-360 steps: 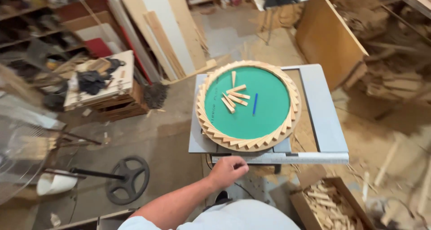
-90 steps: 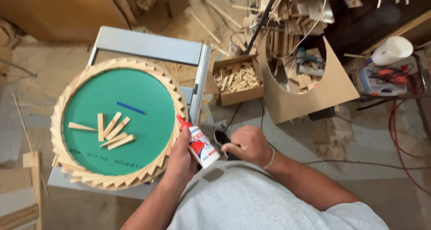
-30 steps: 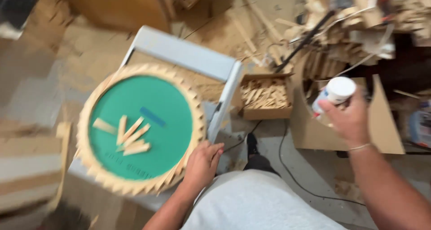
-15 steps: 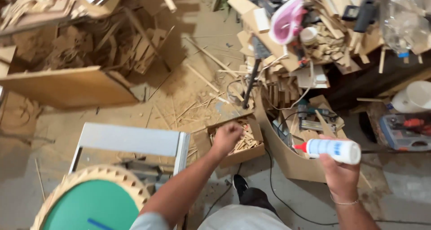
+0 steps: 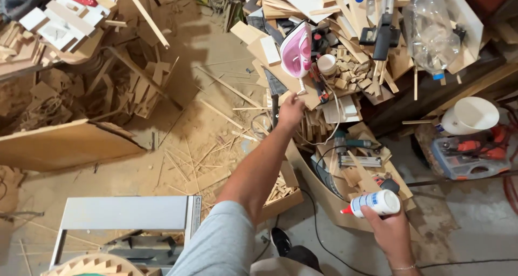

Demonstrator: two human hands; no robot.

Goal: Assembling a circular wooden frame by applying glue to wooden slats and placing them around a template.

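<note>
Left hand (image 5: 290,112) stretched to the scrap heap (image 5: 345,49), fingers curled at a dark stick (image 5: 274,110) below the pink iron (image 5: 296,50), grasp unclear; right hand (image 5: 389,230) wrapped round the glue bottle (image 5: 375,203), held level near the cardboard box (image 5: 324,195); best lift slowly so loose offcuts stay put.

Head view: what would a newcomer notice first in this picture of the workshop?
Probably the pink clothes iron on the big heap of wood offcuts at the top, because its colour stands out. The left hand reaches up just below it, and the right hand at the lower right holds a white glue bottle. A clear plastic bottle lies at the upper right.
</note>
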